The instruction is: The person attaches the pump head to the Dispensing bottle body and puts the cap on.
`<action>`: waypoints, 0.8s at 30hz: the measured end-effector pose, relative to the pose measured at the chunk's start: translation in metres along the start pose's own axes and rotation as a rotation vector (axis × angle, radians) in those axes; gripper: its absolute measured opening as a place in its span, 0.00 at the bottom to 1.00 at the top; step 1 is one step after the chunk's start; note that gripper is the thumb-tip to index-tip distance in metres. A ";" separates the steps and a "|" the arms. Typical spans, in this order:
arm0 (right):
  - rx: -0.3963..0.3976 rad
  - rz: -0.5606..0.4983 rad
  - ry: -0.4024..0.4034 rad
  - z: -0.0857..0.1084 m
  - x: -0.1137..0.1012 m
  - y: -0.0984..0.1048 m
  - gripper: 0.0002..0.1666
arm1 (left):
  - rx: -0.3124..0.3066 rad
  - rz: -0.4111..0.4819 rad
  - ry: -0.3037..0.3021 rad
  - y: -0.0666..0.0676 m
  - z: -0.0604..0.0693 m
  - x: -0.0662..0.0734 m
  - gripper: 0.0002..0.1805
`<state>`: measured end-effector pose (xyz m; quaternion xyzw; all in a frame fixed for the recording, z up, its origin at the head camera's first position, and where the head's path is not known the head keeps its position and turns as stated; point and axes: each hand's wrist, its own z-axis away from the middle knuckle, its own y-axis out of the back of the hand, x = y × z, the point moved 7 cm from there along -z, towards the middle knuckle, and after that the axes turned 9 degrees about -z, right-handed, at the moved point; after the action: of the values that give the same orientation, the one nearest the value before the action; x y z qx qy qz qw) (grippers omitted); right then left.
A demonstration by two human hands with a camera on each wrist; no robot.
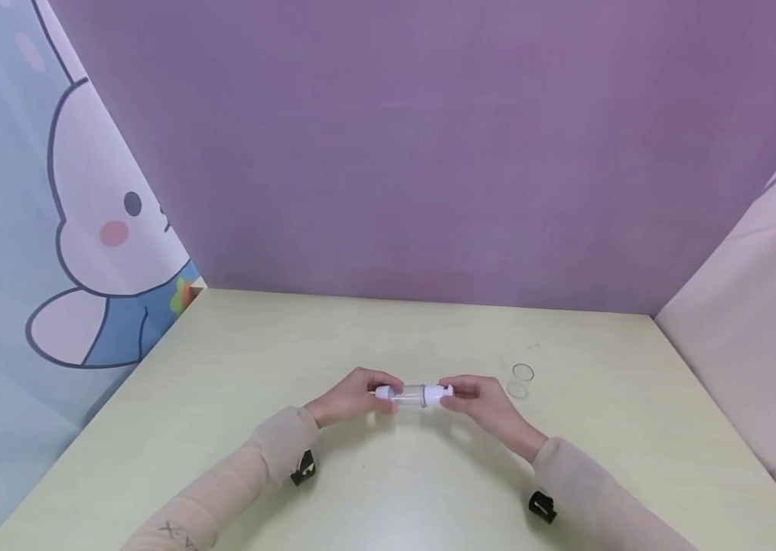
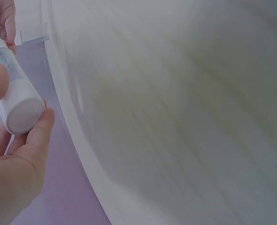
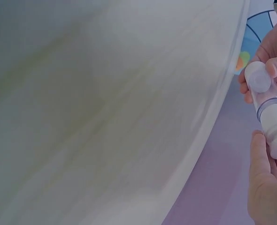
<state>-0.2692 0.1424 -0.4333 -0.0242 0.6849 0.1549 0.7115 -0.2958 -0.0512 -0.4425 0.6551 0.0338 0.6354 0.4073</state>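
Observation:
A clear bottle with white ends point(image 1: 412, 396) lies sideways between both hands, just above the table. My left hand point(image 1: 357, 396) grips its white base, thumb on one side and fingers on the other. The white pump end is pinched by my right hand point(image 1: 487, 405). In the left wrist view the round base of the bottle point(image 2: 22, 105) faces the camera beside the left hand point(image 2: 23, 164). In the right wrist view the bottle point(image 3: 273, 114) runs between the left hand's fingers above and the right hand point(image 3: 270, 187) below.
A clear cap point(image 1: 520, 381) rests on the pale table point(image 1: 402, 474) just beyond the right hand. A purple panel point(image 1: 429, 153) rises behind the table, and printed cloths hang at the left point(image 1: 16, 229) and right point(image 1: 760, 306).

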 end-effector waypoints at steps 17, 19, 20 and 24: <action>0.045 -0.005 -0.057 0.006 0.000 0.002 0.20 | -0.011 0.000 -0.012 -0.002 0.000 0.002 0.22; 0.046 -0.005 -0.058 0.007 0.001 0.002 0.20 | -0.011 -0.001 -0.011 -0.002 0.000 0.002 0.21; 0.045 -0.003 -0.056 0.007 0.001 0.002 0.20 | -0.011 -0.001 -0.008 -0.002 0.000 0.003 0.21; 0.040 0.007 -0.045 0.008 0.000 0.002 0.21 | -0.012 -0.003 -0.003 -0.003 0.001 0.002 0.21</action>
<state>-0.2620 0.1466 -0.4321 -0.0042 0.6718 0.1443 0.7266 -0.2934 -0.0486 -0.4422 0.6535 0.0301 0.6341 0.4122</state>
